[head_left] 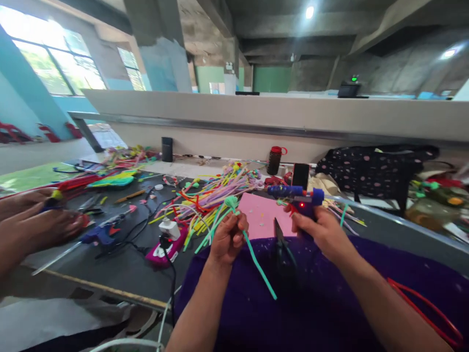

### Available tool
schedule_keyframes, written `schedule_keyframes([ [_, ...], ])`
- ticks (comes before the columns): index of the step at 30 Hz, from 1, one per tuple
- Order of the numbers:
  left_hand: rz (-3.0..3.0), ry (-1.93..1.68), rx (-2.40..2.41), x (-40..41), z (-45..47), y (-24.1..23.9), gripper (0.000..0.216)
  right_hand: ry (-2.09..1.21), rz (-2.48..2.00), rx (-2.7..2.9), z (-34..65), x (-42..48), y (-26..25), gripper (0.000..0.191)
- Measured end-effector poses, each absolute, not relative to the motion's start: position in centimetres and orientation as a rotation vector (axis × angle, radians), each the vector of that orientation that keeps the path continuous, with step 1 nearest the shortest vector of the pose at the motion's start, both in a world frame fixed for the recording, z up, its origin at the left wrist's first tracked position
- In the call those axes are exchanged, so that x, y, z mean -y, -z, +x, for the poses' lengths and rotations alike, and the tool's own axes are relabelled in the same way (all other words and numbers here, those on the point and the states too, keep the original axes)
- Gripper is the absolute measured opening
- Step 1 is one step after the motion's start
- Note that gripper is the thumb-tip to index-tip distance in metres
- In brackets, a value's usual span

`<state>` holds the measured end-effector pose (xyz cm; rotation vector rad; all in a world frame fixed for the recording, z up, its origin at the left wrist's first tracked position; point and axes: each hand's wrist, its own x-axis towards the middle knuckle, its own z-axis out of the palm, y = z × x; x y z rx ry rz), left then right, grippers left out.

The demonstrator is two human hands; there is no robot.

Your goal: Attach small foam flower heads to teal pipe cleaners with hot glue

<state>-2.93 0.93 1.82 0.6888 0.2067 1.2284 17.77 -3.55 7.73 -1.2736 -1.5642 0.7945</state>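
Observation:
My left hand (227, 238) is closed round a teal pipe cleaner (256, 259). Its curled tip (231, 201) sticks up above my fingers and its long tail hangs down over my purple lap (322, 303). My right hand (319, 230) grips a blue glue gun (298, 195) with a red light lit, its nozzle pointing left toward the curled tip. Black scissors (280, 239) lie on my lap between my hands, beside a pink sheet (261, 215).
A heap of coloured pipe cleaners (212, 195) covers the dark table (120, 264). A power strip (164, 244) and a second glue gun (100, 233) lie left. Another person's hands (32, 225) work at far left. A dotted black bag (370, 171) and a bottle (274, 159) stand behind.

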Motion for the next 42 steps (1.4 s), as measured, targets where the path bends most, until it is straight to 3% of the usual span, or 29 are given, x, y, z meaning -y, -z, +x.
schedule_keyframes([
  [9,0.798,-1.171,-0.241,-0.9,-2.1,-1.8,0.011,-0.895,-1.504,1.191,23.4,0.2,1.1,0.025],
  [15,0.848,-1.106,-0.305,-0.8,-1.7,-1.7,0.013,-0.892,-1.594,1.251,24.0,-0.8,3.2,0.030],
  [19,0.848,-1.043,-0.411,-0.7,-1.3,-1.8,0.018,-0.721,-1.712,1.321,25.2,-0.6,2.3,0.022],
  [22,0.828,-0.955,-0.474,-0.4,-0.8,-1.8,0.019,-0.402,-1.721,1.526,24.3,0.6,0.1,0.019],
  [26,0.832,-0.890,-0.492,-0.2,-0.2,-1.6,0.017,-0.557,-1.272,1.793,20.3,2.2,-3.8,0.017],
  [31,0.778,-0.874,-0.502,-0.2,-0.1,-1.3,0.016,-0.369,-0.828,2.029,16.5,1.8,-5.8,0.016],
  [36,0.747,-0.834,-0.477,-0.1,-0.1,-1.3,0.018,-0.260,-0.736,2.102,16.0,0.9,-5.3,0.009],
  [42,0.738,-0.801,-0.489,-0.2,-0.1,-1.3,0.015,-0.350,-0.847,2.168,16.3,1.1,-5.7,0.006],
])
